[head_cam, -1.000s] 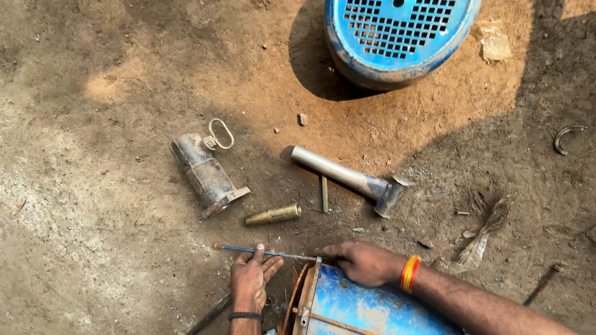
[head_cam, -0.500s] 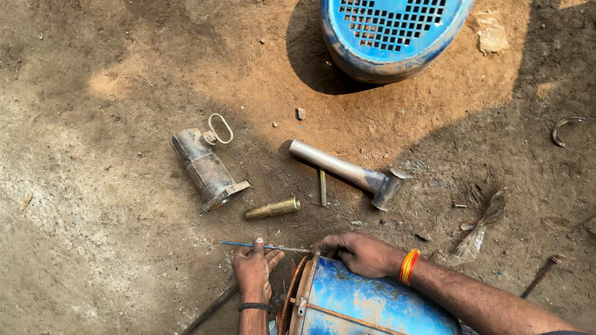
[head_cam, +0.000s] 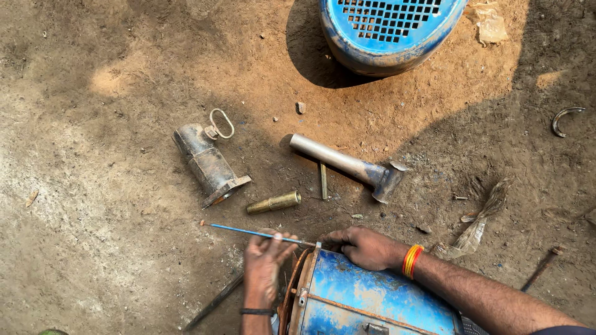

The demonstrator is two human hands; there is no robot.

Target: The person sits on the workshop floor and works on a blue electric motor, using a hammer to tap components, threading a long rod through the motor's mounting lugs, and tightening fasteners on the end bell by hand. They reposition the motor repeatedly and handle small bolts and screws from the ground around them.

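On bare dirt ground, the left hand (head_cam: 264, 263) pinches a thin blue rod (head_cam: 257, 234), partly inserted at the rim of a blue cylindrical metal motor housing (head_cam: 372, 298); the right hand (head_cam: 366, 247) rests curled on it.

Your left hand (head_cam: 264, 263) sits at the near edge of the ground, just left of the drum-shaped motor casing (head_cam: 366, 301), and your right hand (head_cam: 363, 246) rests on the casing's far rim. A thin rod (head_cam: 254, 233) runs from your left fingers out to the left, low over the dirt. Beyond it lies a short cylinder (head_cam: 273, 202), and further left and back, a flanged metal housing (head_cam: 208, 162) with a wire loop (head_cam: 221, 123) at its far end. Right of those, a hammer (head_cam: 347, 166) lies slantwise, a small pin (head_cam: 323, 181) just beside its handle. Far back, right of centre, sits the grilled fan cover (head_cam: 391, 31). At the right edge lies a curved clip (head_cam: 566, 118).
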